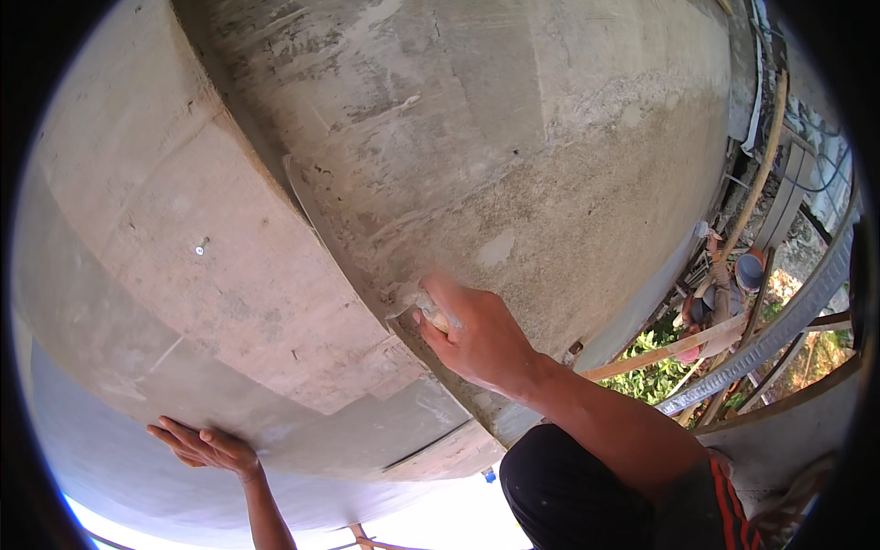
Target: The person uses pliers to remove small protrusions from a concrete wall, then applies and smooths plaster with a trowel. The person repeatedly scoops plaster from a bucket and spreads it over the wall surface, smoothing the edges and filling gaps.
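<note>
My right hand (481,335) is closed around the pale handle of a small trowel (429,309). Its blade end lies at the corner where a raised pinkish-grey band (247,266) meets the rough cement wall (550,220). Most of the blade is hard to make out. Some wet-looking mortar (321,206) runs along that corner. My left hand (206,447) rests with spread fingers on the smooth grey surface (312,449) below the band, holding nothing. A nail or screw (201,247) sticks out of the band.
At the right, wooden poles (756,170) and a curved metal bar (788,321) cross above a lower area. Down there a person (706,307) is beside a dark bucket (749,269), with green plants (651,353) nearby. My dark-clad knee (568,486) is close to the wall.
</note>
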`<state>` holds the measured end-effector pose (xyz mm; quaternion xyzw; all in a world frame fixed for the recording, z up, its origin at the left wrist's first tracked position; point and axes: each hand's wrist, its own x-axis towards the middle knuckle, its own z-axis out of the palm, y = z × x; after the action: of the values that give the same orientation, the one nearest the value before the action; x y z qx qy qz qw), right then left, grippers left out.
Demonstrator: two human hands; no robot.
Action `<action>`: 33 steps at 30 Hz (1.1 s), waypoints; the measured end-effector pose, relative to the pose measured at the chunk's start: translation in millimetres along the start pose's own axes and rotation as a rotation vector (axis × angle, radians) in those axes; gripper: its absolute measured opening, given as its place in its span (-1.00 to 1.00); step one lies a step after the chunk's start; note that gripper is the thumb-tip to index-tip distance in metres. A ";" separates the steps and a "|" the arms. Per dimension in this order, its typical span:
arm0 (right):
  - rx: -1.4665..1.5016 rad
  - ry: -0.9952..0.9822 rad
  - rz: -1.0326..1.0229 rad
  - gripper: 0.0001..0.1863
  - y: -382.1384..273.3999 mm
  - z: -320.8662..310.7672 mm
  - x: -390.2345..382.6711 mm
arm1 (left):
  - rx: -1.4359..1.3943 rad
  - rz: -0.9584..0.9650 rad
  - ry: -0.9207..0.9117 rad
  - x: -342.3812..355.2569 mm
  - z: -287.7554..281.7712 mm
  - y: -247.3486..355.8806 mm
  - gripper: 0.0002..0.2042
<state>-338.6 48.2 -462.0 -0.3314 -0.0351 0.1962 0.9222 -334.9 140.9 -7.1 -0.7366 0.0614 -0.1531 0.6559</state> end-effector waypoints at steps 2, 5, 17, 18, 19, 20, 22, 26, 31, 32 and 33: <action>-0.049 -0.021 -0.009 -0.63 2.7 0.4 -21.3 | 0.002 -0.010 -0.001 0.9 -0.3 4.0 -0.19; -0.093 0.020 -0.069 -0.61 11.1 -9.7 -49.0 | 0.013 -0.009 -0.003 -1.0 0.6 0.4 -0.18; 0.089 0.022 -0.001 -0.67 1.0 -12.0 32.5 | 0.015 0.008 -0.007 -1.2 -2.2 -1.8 -0.20; 0.125 0.015 0.014 -0.67 0.5 -10.9 32.7 | 0.014 0.008 -0.009 -1.8 -2.2 -1.5 -0.20; 0.108 0.001 0.015 -0.67 -0.5 -11.3 32.9 | 0.013 0.007 -0.010 -2.1 -1.5 -0.3 -0.20; 0.095 -0.010 0.016 -0.67 -3.5 -11.9 33.1 | 0.012 0.011 -0.010 -1.7 -1.8 -0.9 -0.20; 0.073 0.007 -0.022 -0.67 -3.8 -8.9 30.0 | 0.013 0.021 -0.006 -2.5 -1.8 -4.0 -0.21; 0.016 0.017 -0.068 -0.67 0.3 -2.4 1.3 | 0.014 0.016 0.001 -1.4 -0.1 -2.0 -0.21; -0.034 0.054 -0.086 -0.66 24.5 -6.9 -44.4 | 0.010 0.001 -0.001 3.2 -0.4 -1.8 -0.20; -0.028 0.045 -0.034 -0.67 20.2 -12.7 -41.4 | 0.017 -0.006 -0.005 1.9 -1.9 -2.7 -0.19; -0.020 0.036 0.022 -0.67 12.5 -17.3 -38.5 | 0.014 0.001 -0.002 1.0 -1.9 -3.0 -0.20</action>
<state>-374.8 31.9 -480.8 -0.3443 -0.0166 0.1998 0.9172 -334.9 139.2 -3.9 -0.7322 0.0600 -0.1527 0.6610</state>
